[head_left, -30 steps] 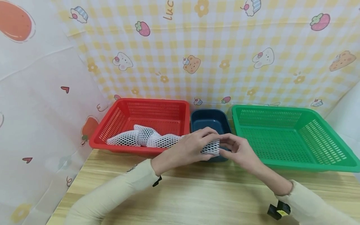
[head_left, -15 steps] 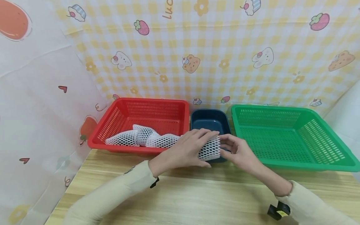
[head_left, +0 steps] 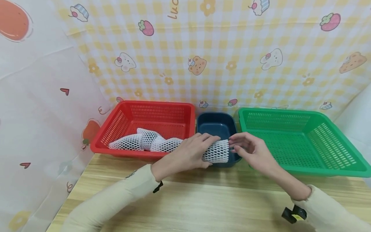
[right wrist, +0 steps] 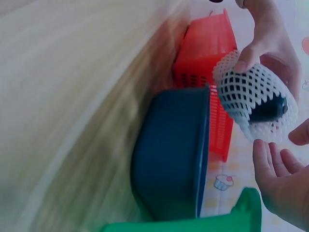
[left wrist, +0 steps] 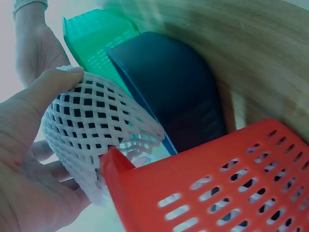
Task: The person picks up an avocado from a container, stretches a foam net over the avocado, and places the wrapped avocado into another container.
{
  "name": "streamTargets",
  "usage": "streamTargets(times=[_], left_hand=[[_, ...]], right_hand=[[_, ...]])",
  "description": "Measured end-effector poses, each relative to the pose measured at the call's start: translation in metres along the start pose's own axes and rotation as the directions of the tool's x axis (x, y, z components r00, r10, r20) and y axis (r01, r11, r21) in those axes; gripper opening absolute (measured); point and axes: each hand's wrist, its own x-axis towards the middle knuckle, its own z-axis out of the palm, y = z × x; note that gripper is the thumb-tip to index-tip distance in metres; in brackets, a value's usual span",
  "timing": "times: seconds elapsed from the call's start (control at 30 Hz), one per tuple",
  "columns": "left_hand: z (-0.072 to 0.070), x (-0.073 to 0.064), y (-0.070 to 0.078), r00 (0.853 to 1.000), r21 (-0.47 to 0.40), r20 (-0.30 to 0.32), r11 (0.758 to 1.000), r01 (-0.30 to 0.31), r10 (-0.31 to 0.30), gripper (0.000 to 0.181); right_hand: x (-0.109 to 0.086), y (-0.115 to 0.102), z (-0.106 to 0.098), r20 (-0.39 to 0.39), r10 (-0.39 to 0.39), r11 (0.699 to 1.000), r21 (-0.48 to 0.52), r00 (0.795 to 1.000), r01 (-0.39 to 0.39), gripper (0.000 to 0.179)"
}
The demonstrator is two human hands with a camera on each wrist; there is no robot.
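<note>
My left hand point(head_left: 188, 151) grips a white foam net sleeve point(head_left: 217, 151), its thumb and fingers spread round the near end. Inside the sleeve's open mouth, the right wrist view shows a dark, smooth, rounded thing point(right wrist: 270, 110). My right hand point(head_left: 255, 151) is at that mouth, fingers loosely bent and thumb apart, holding nothing; its fingertips are right by the sleeve's edge. Both hands are above the dark blue tub point(head_left: 215, 127). Several more white foam net sleeves point(head_left: 130, 142) lie along the front of the red basket point(head_left: 124, 153), dark showing through their mesh.
The tub stands between the red basket on the left and a green basket point(head_left: 284, 148) on the right. All three are on a wooden table point(head_left: 203, 199), against a checked cloth point(head_left: 174, 80) hanging behind. A white cloth point(head_left: 43, 112) hangs on the left.
My right hand has let go of the sleeve's edge and drawn slightly right, its fingers opening. The left hand has shifted its grip back, so more of the sleeve shows.
</note>
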Motion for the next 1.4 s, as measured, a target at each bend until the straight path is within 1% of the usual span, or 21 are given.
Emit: streamTargets(times=[0.1,0.2,0.27,0.33,0.43,0.47,0.53,0.63,0.73,0.8,0.87,1.0,1.13,1.4], left_hand=[[-0.003,0.002,0.002,1.0,0.029,-0.002,1.0,-0.004,0.004,0.087],[-0.006,0.003,0.004,1.0,0.056,0.006,0.998,-0.002,0.002,0.088],[-0.007,0.004,0.006,1.0,0.07,0.012,0.998,-0.002,0.001,0.088],[-0.008,0.005,0.009,1.0,0.089,0.016,0.996,-0.005,0.004,0.088],[-0.01,0.007,0.013,1.0,0.112,0.009,0.994,-0.019,0.018,0.089],[-0.01,0.007,0.014,1.0,0.116,0.005,0.993,-0.026,0.026,0.09],[-0.011,0.007,0.014,0.999,0.113,-0.011,0.993,-0.043,0.044,0.09],[-0.011,0.007,0.013,0.997,0.071,-0.046,0.996,-0.056,0.06,0.091],[-0.012,0.006,0.009,0.994,0.01,-0.089,0.998,-0.056,0.056,0.09],[-0.012,0.005,0.007,0.994,-0.016,-0.103,0.999,-0.045,0.043,0.088],[-0.013,0.004,0.006,0.995,-0.024,-0.099,0.999,-0.029,0.026,0.086],[-0.017,0.001,0.006,0.997,0.027,-0.071,1.0,0.004,-0.003,0.081],[-0.02,-0.002,0.008,0.998,0.081,-0.063,0.997,0.015,-0.01,0.079],[-0.025,-0.006,0.009,1.0,0.093,-0.029,0.996,0.005,-0.002,0.079]], right_hand=[[0.002,-0.003,-0.004,-0.035,-0.056,0.998,-0.03,0.998,0.055,0.024],[0.004,-0.007,-0.006,-0.04,-0.071,0.995,-0.072,0.997,0.068,0.026],[0.006,-0.008,-0.006,-0.005,-0.05,0.993,-0.111,0.999,0.049,0.031],[0.008,-0.009,-0.004,0.051,-0.003,0.988,-0.152,0.999,0.01,0.041],[0.012,-0.009,0.002,0.132,0.07,0.975,-0.218,0.989,-0.04,0.058],[0.013,-0.01,0.005,0.15,0.084,0.972,-0.229,0.985,-0.048,0.061],[0.014,-0.01,0.009,0.161,0.092,0.966,-0.254,0.983,-0.049,0.064],[0.016,-0.009,0.012,0.15,0.068,0.975,-0.218,0.986,-0.034,0.06],[0.016,-0.009,0.011,0.133,0.054,0.986,-0.161,0.99,-0.032,0.054],[0.017,-0.008,0.011,0.128,0.057,0.992,-0.12,0.99,-0.042,0.051],[0.016,-0.008,0.011,0.128,0.064,0.994,-0.098,0.99,-0.052,0.05],[0.014,-0.008,0.014,0.142,0.071,0.994,-0.09,0.987,-0.058,0.052],[0.013,-0.01,0.017,0.176,0.055,0.996,-0.081,0.983,-0.041,0.058],[0.011,-0.013,0.017,0.257,0.042,0.998,-0.046,0.966,-0.031,0.066]])
